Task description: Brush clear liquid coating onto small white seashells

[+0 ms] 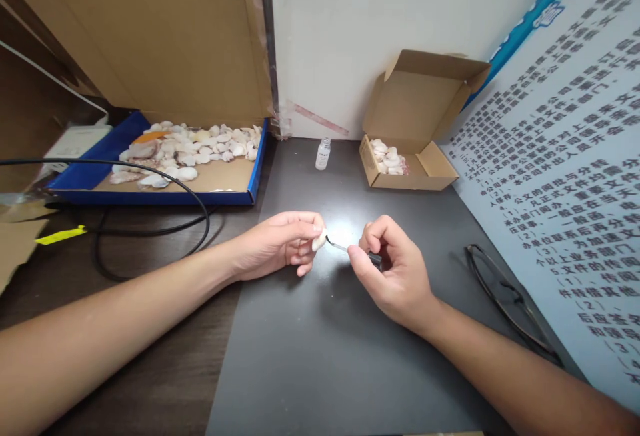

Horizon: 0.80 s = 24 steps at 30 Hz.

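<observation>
My left hand [280, 244] pinches a small white shell [319, 240] between thumb and fingertips, just above the dark grey mat [320, 356]. My right hand [393, 269] grips a small brush [350, 249] with a black cap, and its thin tip touches the shell. A small clear bottle [323, 154] stands uncapped behind the hands, near the wall. At the back left, a blue tray [150, 189] holds several pale shells [185, 149]. A small open cardboard box [415, 149] at the back right holds several more shells [389, 156].
A black cable [150, 183] loops over the brown desk at the left, with a yellow tag [60, 235]. Large cardboard [150, 29] leans behind the tray. A printed sign [565, 176] leans at the right, with black glasses [505, 296] at its foot. A white device [75, 143] sits far left.
</observation>
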Available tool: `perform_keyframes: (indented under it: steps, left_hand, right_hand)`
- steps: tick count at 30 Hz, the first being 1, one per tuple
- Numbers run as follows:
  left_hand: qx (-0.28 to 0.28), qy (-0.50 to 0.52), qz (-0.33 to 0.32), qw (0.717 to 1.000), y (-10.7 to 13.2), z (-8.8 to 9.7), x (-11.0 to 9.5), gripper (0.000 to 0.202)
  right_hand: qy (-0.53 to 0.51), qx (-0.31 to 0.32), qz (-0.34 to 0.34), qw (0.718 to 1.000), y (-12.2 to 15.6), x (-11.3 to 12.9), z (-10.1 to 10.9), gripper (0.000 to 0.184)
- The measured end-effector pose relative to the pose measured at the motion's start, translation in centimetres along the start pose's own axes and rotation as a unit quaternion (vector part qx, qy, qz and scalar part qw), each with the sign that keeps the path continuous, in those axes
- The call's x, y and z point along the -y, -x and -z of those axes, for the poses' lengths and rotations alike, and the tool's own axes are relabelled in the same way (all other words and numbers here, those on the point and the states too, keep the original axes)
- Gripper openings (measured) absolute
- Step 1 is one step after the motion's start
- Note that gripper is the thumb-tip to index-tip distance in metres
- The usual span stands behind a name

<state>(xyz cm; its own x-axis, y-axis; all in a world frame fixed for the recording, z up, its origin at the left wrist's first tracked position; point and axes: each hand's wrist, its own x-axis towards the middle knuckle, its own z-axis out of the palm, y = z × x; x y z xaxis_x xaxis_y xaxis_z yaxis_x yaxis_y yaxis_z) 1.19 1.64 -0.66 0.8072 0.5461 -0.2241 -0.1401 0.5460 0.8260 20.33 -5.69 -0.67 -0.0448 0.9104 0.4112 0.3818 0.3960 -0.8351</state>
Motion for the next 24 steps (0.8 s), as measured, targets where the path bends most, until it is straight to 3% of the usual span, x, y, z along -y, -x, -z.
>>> perform_keyframes:
  steps: [5,14,24]
  left_hand:
    - [0.005,0.015,0.0,1.0,-0.03,0.29,0.04,0.025]
    - [-0.008,0.028,0.009,1.0,0.02,0.19,-0.04,0.019]
    - [-0.001,0.028,0.012,1.0,0.01,0.12,-0.19,0.016]
  right_hand:
    - [0.003,0.017,0.01,1.0,0.06,0.12,0.31,0.029]
    - [-0.028,-0.015,-0.007,0.999,0.04,-0.17,0.09,0.029]
    - [-0.028,-0.008,0.0,1.0,0.08,-0.14,0.15,0.027]
